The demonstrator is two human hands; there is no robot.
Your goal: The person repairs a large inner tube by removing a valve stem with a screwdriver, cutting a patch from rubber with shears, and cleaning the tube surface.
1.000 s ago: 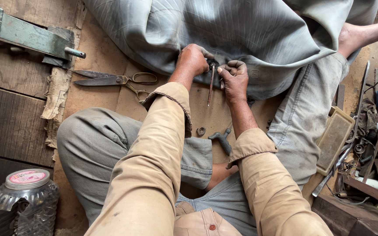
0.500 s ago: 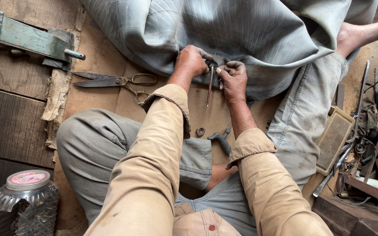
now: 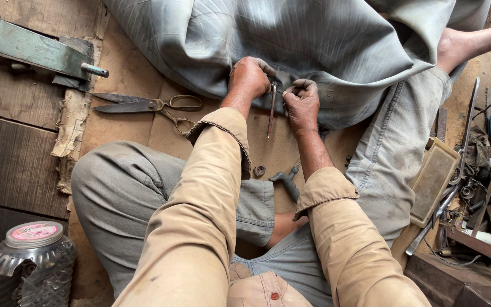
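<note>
Plastic jar point(image 3: 29, 258) with pink-labelled lid is set lower left; grey striped cloth point(image 3: 313, 51) is pinched by left hand point(image 3: 249, 77) and right hand point(image 3: 301, 101) around a thin metal rod point(image 3: 271, 111)

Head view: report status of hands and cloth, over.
Left hand and right hand both gripping the grey cloth edge. Thin metal tool between them. Scissors lie left, apart. Nothing in the way.
</note>
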